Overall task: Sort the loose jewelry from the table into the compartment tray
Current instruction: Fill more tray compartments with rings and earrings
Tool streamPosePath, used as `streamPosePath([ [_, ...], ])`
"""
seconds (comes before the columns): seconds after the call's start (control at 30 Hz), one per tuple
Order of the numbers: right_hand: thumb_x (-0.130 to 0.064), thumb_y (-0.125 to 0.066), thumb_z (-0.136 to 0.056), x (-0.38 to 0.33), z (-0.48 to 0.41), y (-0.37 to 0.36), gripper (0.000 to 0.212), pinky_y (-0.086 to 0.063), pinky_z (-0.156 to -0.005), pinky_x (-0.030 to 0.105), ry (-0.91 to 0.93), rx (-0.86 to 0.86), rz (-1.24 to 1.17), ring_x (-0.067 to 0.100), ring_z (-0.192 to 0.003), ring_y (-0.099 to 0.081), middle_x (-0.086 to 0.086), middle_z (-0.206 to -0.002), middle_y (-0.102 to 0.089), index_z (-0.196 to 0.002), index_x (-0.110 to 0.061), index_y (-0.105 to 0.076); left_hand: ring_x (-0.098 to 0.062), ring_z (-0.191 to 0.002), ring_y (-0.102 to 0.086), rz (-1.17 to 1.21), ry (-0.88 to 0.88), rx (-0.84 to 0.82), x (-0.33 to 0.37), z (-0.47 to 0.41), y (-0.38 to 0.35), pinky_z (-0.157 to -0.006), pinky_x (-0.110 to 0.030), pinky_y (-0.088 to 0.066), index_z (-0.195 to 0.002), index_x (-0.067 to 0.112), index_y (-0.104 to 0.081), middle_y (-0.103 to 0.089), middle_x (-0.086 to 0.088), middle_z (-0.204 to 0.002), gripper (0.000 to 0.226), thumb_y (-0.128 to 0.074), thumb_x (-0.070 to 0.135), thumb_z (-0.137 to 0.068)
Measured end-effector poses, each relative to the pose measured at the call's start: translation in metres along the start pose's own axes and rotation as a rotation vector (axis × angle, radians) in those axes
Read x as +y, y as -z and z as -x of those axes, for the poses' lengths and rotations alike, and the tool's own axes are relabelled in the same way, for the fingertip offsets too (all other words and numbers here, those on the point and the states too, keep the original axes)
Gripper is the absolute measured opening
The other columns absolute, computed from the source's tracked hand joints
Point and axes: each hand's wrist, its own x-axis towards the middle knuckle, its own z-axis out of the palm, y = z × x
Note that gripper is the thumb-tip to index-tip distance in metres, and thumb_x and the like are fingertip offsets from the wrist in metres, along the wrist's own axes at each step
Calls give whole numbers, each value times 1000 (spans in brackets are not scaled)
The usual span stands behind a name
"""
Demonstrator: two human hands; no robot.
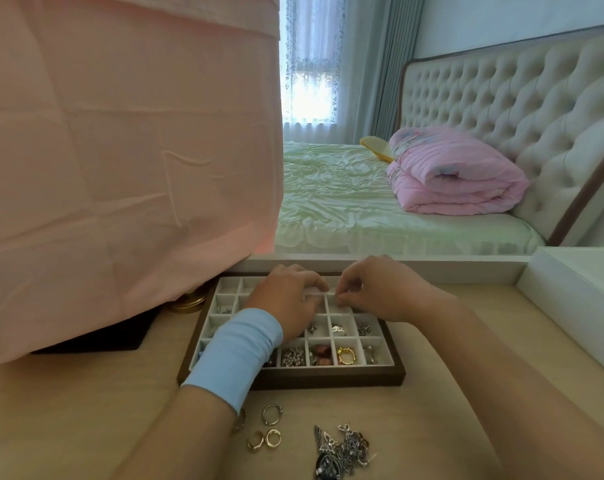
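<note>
A dark-framed compartment tray [328, 378] with white cells lies on the table in front of me. Its near cells hold beads, a gold ring [346, 355] and small silver charms. Both hands hover over the tray's far middle cells. My left hand [286, 303], with a light blue wrist band, has its fingers curled over a small pale piece. My right hand [373, 292] pinches at the same spot with fingertips together. The piece between them is too small to name. Loose rings [263, 434] and a tangle of silver chains [342, 448] lie on the table nearer me.
A pink cloth [120, 168] drapes over something tall at the left, with a gold lid [186, 303] and a dark pad [96, 339] beneath it. A white box [577, 306] stands at the right. A bed lies beyond the table.
</note>
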Motion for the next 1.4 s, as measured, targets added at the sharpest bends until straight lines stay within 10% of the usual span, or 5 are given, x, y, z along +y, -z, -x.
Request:
streamPosePath([
  [1.4,-34,-66,-94,7,4,16,15,-60,-84,37,-95,-165,53,12,-90,-67,-13,-96,-74,-94,-32,-81,-7,-113,-42,-105,-212,24,3,-5,-17,-100,-31,-41,-111,39,-67,-53,17,-122,25,-52,29,-94],
])
